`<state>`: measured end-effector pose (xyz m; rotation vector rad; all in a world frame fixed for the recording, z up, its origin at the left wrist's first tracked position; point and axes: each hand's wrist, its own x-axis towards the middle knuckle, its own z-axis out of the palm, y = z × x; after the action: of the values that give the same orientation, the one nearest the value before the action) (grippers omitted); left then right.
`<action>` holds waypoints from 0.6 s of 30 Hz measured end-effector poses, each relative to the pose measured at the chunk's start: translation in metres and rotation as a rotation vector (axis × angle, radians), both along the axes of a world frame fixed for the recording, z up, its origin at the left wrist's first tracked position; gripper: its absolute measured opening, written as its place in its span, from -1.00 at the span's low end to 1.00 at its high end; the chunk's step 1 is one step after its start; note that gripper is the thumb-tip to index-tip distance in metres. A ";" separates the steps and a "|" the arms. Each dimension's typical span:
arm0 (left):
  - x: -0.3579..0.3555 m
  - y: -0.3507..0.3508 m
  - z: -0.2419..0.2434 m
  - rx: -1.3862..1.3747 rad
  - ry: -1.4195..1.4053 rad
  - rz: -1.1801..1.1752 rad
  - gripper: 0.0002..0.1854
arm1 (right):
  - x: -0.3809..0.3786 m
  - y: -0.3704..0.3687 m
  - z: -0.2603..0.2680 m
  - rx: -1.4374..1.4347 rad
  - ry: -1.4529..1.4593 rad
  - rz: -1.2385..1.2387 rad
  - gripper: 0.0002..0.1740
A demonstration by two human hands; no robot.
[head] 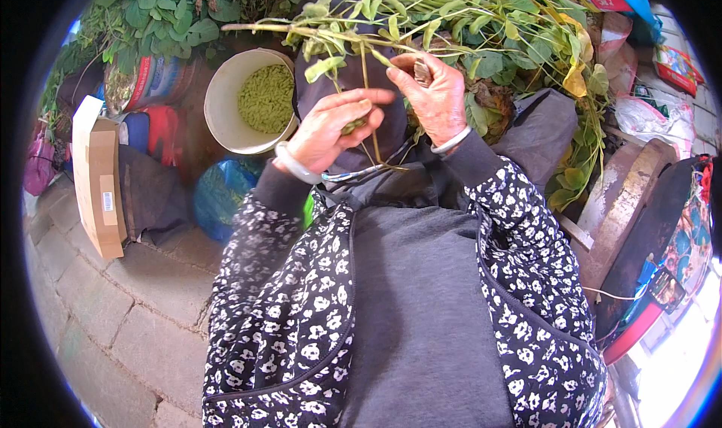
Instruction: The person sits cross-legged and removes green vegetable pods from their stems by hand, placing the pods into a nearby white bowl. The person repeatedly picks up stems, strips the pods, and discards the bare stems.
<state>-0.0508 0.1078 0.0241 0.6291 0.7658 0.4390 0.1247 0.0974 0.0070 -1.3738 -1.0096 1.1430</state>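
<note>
A cut bean plant stem (265, 27) with fuzzy green pods and leaves lies across my lap, over the dark trousers. My right hand (431, 95) pinches at this stem, its thumb and forefinger close to a green pod (382, 58). A small grey-brown piece (422, 72) shows at its fingers; I cannot tell what it is. My left hand (335, 126) is curled around several green pods (354, 125), partly hidden by its fingers, beside a thin hanging side stem (372, 129). To the left, a white plastic bucket (217, 106) holds many green pods or beans (266, 98).
A heap of bean plants (507, 22) spreads ahead and right. Leafy greens (163, 10) are at the far left. A cardboard box (96, 174), a blue plastic bag (223, 199) and stone paving (152, 343) lie left. A worn wooden stool (620, 202) stands right.
</note>
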 end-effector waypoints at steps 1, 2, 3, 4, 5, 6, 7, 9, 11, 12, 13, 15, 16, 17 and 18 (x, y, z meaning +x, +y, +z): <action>0.012 0.000 0.007 -0.109 0.085 0.117 -0.65 | 0.003 -0.003 0.001 -0.012 -0.022 0.002 -0.87; 0.015 0.000 -0.002 -0.060 0.038 0.147 -0.66 | 0.005 -0.005 0.006 0.003 -0.047 0.008 -0.88; 0.020 0.001 -0.012 -0.014 -0.017 0.175 -0.66 | 0.007 -0.008 0.008 0.040 -0.106 0.032 -0.88; 0.024 0.001 -0.020 -0.040 -0.064 0.252 -0.69 | 0.007 -0.011 0.009 0.077 -0.164 0.057 -0.88; 0.026 0.002 -0.025 -0.090 -0.075 0.287 -0.72 | 0.008 -0.013 0.010 0.113 -0.221 0.082 -0.89; 0.029 0.004 -0.027 -0.142 -0.083 0.317 -0.74 | 0.010 -0.017 0.007 0.079 -0.184 0.085 -0.90; 0.032 0.004 -0.029 -0.195 -0.089 0.348 -0.76 | 0.009 -0.021 0.007 0.022 -0.126 0.067 -0.90; 0.039 0.000 -0.030 -0.227 -0.047 0.308 -0.82 | 0.008 -0.031 0.009 -0.096 -0.008 0.030 -0.89; 0.043 -0.004 -0.033 -0.236 0.009 0.316 -0.82 | 0.009 -0.038 0.000 -0.115 0.064 0.069 -0.82; 0.045 -0.005 -0.034 -0.196 0.027 0.327 -0.81 | 0.010 -0.040 -0.002 -0.130 0.069 0.104 -0.80; 0.046 -0.008 -0.034 -0.156 0.044 0.337 -0.81 | 0.012 -0.041 -0.003 -0.145 0.074 0.139 -0.78; 0.049 -0.011 -0.033 -0.080 0.111 0.351 -0.81 | 0.015 -0.044 -0.005 -0.166 -0.072 0.179 -0.76; 0.050 -0.013 -0.033 -0.044 0.162 0.355 -0.81 | 0.017 -0.046 -0.005 -0.109 -0.180 0.189 -0.76; 0.052 -0.013 -0.032 -0.008 0.212 0.359 -0.81 | 0.019 -0.047 -0.005 -0.052 -0.287 0.198 -0.75; 0.052 -0.015 -0.036 0.009 0.220 0.383 -0.81 | 0.018 -0.048 -0.005 -0.057 -0.257 0.193 -0.74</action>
<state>0.0008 0.0930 -0.0124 0.5437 1.1010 0.7316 0.1430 0.0493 0.0023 -1.5214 -1.3255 1.1633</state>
